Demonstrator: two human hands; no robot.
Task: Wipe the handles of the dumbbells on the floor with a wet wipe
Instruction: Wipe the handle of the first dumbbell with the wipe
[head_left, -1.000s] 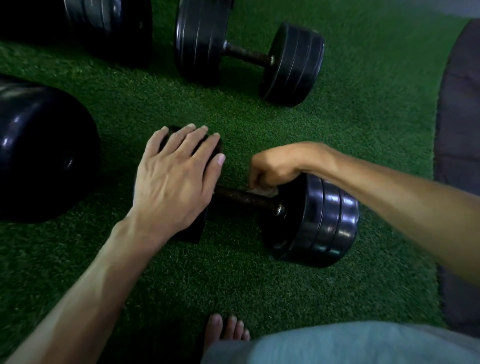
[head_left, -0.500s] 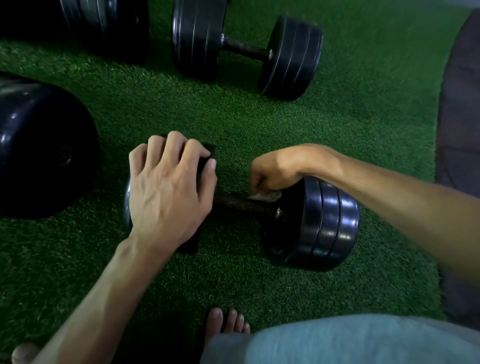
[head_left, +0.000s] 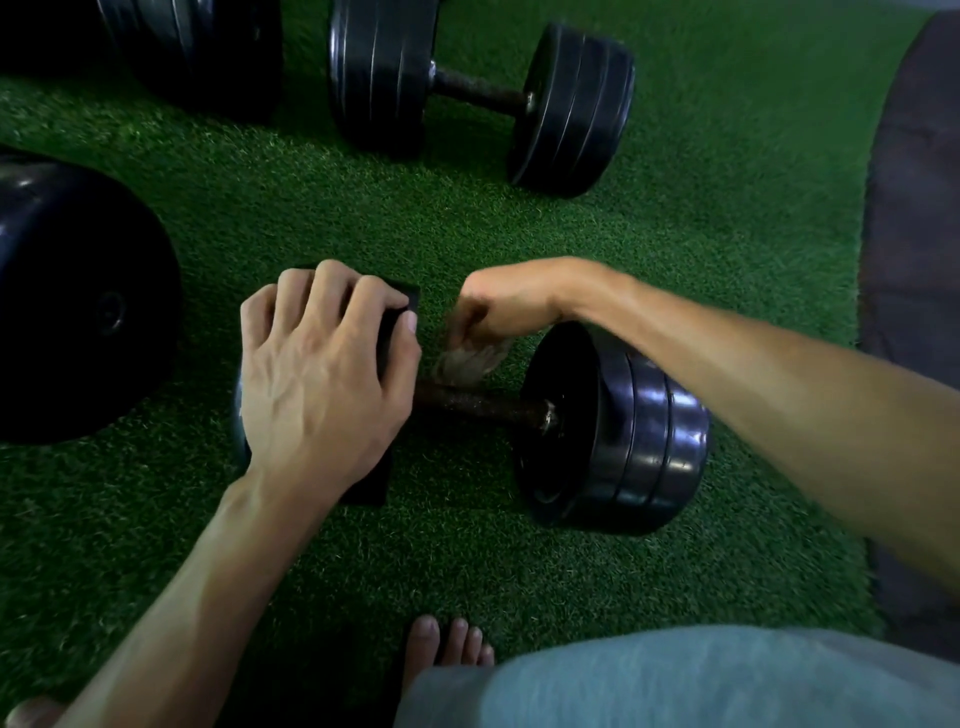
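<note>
Both hands are working on the near dumbbell (head_left: 597, 426) lying on the green turf (head_left: 727, 218). Fingers curled, the left hand (head_left: 322, 384) is gripping its left weight stack from above. Pinching the wet wipe (head_left: 467, 361), the right hand (head_left: 498, 306) is lifting it, seemingly just brushing the rusty handle (head_left: 483, 402); half a second ago it was pressing down near the right plates.

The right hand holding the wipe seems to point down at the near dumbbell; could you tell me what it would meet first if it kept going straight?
Most likely the rusty handle of the near dumbbell: the right hand holds the wet wipe just above it, near the left hand. Depth is unclear.
</note>
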